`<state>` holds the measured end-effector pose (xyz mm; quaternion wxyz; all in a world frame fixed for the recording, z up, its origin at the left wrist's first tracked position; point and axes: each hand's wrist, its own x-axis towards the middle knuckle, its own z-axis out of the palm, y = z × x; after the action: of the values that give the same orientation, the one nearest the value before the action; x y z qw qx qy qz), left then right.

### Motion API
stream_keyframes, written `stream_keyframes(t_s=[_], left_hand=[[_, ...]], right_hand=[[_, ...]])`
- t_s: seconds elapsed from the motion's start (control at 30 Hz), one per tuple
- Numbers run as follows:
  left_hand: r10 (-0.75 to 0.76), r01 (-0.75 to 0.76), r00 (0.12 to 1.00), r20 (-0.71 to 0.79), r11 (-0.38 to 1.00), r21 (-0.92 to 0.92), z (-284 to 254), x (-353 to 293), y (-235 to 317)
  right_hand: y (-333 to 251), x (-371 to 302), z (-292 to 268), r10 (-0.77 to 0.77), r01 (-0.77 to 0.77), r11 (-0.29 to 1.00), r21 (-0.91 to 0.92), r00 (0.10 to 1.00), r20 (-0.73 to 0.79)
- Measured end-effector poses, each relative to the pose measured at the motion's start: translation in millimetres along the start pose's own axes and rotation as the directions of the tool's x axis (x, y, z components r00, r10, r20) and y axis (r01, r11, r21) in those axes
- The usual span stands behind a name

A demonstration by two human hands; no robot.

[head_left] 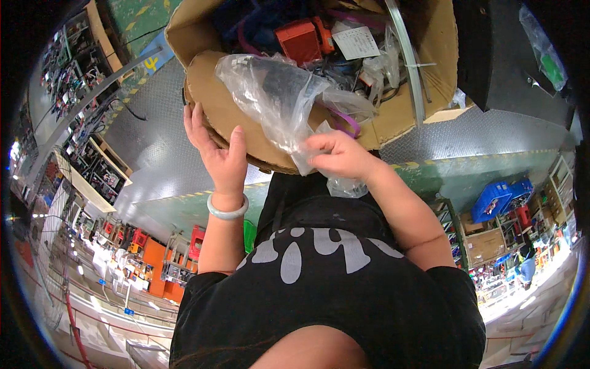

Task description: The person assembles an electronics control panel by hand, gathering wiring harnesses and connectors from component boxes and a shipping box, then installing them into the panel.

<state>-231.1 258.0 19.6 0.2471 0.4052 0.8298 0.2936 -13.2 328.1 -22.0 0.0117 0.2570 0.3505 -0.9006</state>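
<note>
A crumpled clear plastic bag (270,92) stretches over the brown cardboard flap (209,80) of a large cardboard box (439,37). My right hand (341,155) pinches the bag's near end between thumb and fingers. At the flap's left edge is my left hand (215,147), its fingers stretched out and thumb apart; it does not grip the bag. Inside the box lie a red block-shaped object (298,42), a white printed label or card (355,43), more clear plastic and purple strapping (347,123). What fills the bottom of the box is hidden.
A metal bar (409,61) runs along the right part of the box. To the right stands a black panel (522,61) with a clear bag holding something green (552,71). Shelves with parts (80,67) line the left. Blue bins (491,202) stand at the right.
</note>
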Motion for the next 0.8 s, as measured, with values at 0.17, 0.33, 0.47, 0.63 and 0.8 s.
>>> stream_keyframes(t_s=[0.17, 0.33, 0.47, 0.63, 0.8], left_hand=[[0.011, -0.011, 1.000, 0.009, 0.999, 0.043, -1, 2, 1], [0.007, -0.007, 1.000, 0.001, 0.999, 0.038, 0, 2, 4], [0.135, -0.130, 0.990, -0.029, 0.984, 0.119, -1, 5, 17], [0.223, -0.443, 0.836, 0.502, 0.814, 0.376, -10, 30, 42], [0.154, -0.467, 0.809, 0.568, 0.756, 0.459, -18, 26, 50]], right_hand=[[-22, 18, -18, -0.043, 0.047, 0.996, 0.079, 0.998, -0.056], [-25, 42, 2, -0.182, 0.163, 0.967, -0.195, 0.979, -0.089], [-34, 74, 18, -0.621, 0.389, 0.647, -0.655, 0.768, -0.157], [-48, 73, 15, -0.522, 0.430, 0.578, -0.693, 0.848, 0.091], [-30, 49, -50, -0.378, -0.109, 0.744, -0.660, 0.745, -0.550]])
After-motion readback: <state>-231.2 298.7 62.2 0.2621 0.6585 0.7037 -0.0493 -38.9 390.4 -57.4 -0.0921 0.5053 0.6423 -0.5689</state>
